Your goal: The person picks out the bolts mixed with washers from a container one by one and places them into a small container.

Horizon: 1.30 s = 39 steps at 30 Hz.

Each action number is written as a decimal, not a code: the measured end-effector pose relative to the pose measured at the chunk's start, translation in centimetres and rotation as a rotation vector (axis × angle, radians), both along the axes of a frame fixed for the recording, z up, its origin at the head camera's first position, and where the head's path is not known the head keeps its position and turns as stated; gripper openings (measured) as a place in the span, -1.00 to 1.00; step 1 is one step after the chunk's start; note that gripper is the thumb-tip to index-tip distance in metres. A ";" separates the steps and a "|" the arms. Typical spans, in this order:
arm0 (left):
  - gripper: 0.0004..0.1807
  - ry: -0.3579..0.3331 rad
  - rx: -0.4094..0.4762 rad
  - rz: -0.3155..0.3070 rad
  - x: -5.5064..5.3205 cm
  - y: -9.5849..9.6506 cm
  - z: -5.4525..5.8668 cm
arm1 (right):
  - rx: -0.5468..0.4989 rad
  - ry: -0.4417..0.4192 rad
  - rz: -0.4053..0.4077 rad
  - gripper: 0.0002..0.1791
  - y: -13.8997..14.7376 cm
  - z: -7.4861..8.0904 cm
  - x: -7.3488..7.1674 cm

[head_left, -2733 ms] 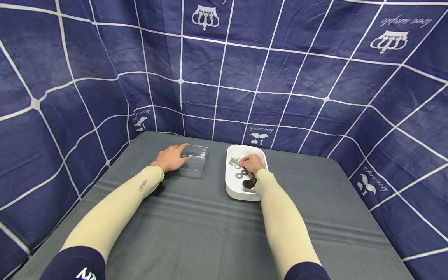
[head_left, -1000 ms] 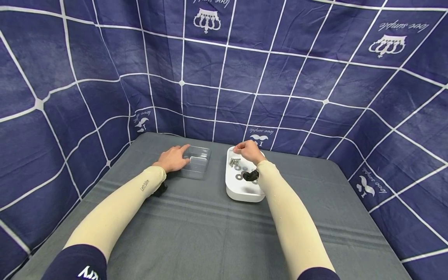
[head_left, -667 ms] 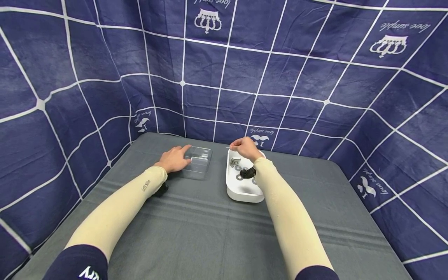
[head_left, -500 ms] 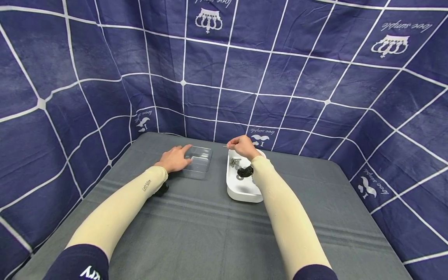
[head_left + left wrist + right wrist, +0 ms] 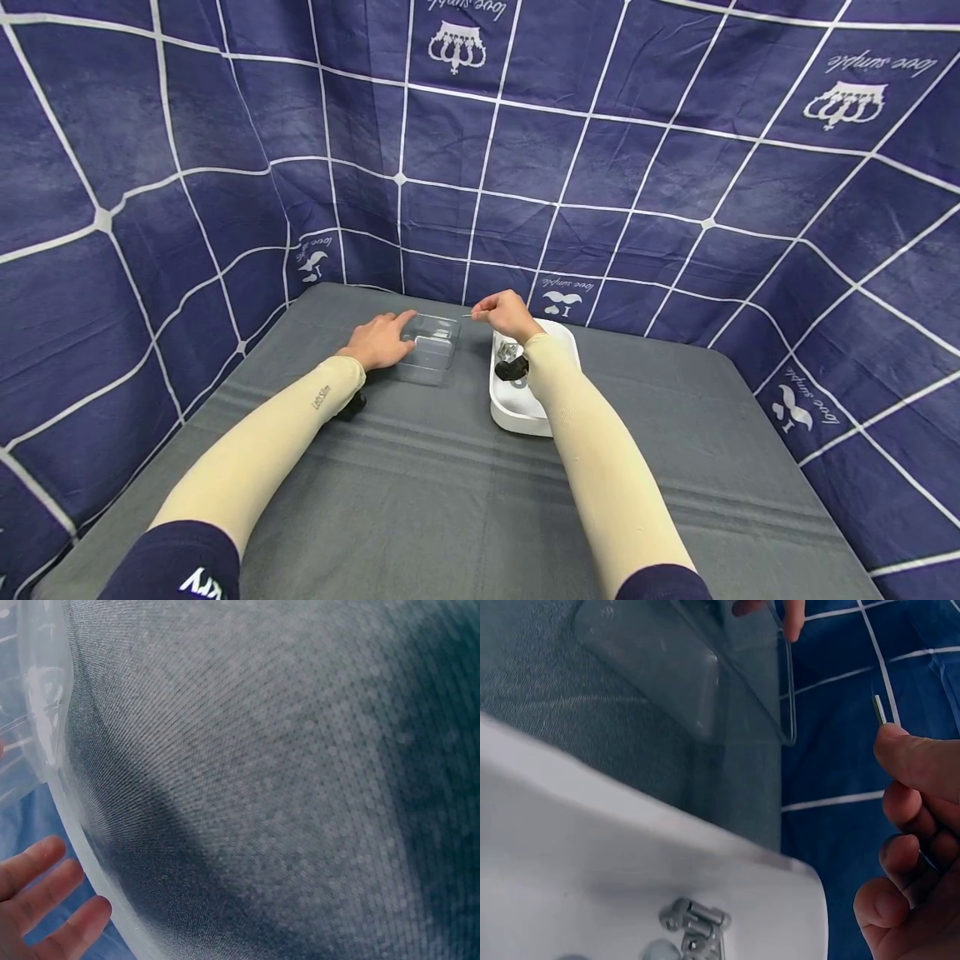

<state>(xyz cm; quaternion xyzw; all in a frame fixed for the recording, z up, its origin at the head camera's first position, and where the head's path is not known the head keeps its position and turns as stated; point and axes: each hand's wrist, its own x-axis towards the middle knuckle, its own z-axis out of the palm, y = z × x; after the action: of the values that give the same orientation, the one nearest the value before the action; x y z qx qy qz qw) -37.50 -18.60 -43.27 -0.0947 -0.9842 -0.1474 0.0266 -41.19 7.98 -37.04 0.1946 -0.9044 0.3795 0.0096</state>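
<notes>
In the head view my left hand (image 5: 380, 340) lies at the left side of a clear plastic box (image 5: 431, 377), index finger and thumb spread over it. Other fingers (image 5: 69, 930) extend loosely in the left wrist view. My right hand (image 5: 502, 313) is raised just past the left rim of the white tray (image 5: 517, 423), pinching a thin silver metal piece (image 5: 879, 709) between thumb and finger. That piece points toward the clear box; its lower end is hidden in the grip. Several metal bolts (image 5: 697, 919) lie in the tray below.
Washers (image 5: 518, 382) lie in the tray, partly hidden by the right wrist's black camera (image 5: 512, 369). A grey cloth (image 5: 420, 492) covers the table. Blue curtain (image 5: 585, 158) with white lines stands close behind and at both sides.
My right hand has risen from among the tray's bolts and washers and moved left past the rim, with the thin metal piece in its fingertips. My left hand keeps its place at the box.
</notes>
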 end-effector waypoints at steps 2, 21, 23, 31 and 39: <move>-0.24 0.002 -0.002 0.001 0.0 0.0 0.0 | 0.007 0.005 0.007 -0.86 -0.4 -0.1 -0.1; -0.23 -0.039 -0.028 0.025 -0.1 0.4 0.5 | 0.030 -0.019 0.033 -0.89 -3.8 -0.3 0.0; -0.23 -0.037 -0.026 0.026 -0.1 0.5 0.5 | 0.035 -0.020 0.033 -0.89 -4.2 -0.3 0.0; -0.23 -0.045 -0.028 0.027 0.1 0.5 0.2 | 0.109 0.000 0.029 -0.89 -5.1 -1.1 -0.4; -0.24 -0.038 -0.024 0.043 -0.1 0.3 0.0 | 0.127 0.000 0.029 -0.89 -6.2 -1.6 -0.8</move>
<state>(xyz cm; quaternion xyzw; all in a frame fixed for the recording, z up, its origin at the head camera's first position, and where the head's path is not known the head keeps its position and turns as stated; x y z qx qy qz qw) -37.59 -18.31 -43.28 -0.0712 -0.9880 -0.1366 0.0098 -41.97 1.76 -38.61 0.2076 -0.9238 0.3216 -0.0082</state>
